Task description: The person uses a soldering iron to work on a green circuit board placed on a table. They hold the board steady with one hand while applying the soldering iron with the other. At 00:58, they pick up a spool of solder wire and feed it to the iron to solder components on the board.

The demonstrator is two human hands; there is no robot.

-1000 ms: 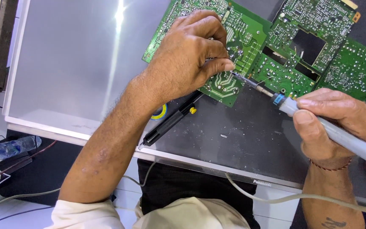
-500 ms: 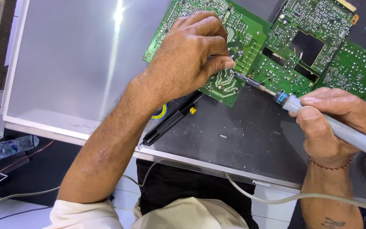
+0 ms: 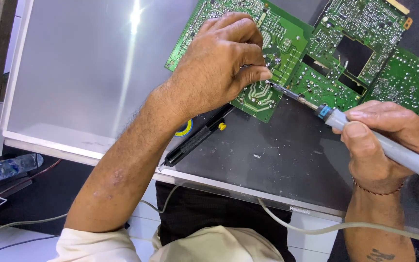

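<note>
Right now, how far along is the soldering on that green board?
Done so far: the green circuit board lies solder side up on the dark panel, many joints already shiny. In hand: the right hand holds the soldering iron with its tip at the board's near corner, where the left hand pinches beside it. Left: I cannot tell which joints remain; the black desoldering pump lies unused.

A large flat panel (image 3: 98, 73) lies across the counter (image 3: 277, 165), and a circuit board (image 3: 364, 63) lies on its far right part. The left hand (image 3: 219, 63) rests on the board's left end, fingers (image 3: 255, 75) at its near edge. The right hand (image 3: 379, 140), at the right and nearer, holds a soldering iron (image 3: 364, 133) whose tip reaches left to the board just beside those fingers. A pen-shaped tool (image 3: 195, 138) lies on the panel under the left wrist. A plastic bottle (image 3: 8, 167) lies at the far left, below the panel's near edge.
</note>
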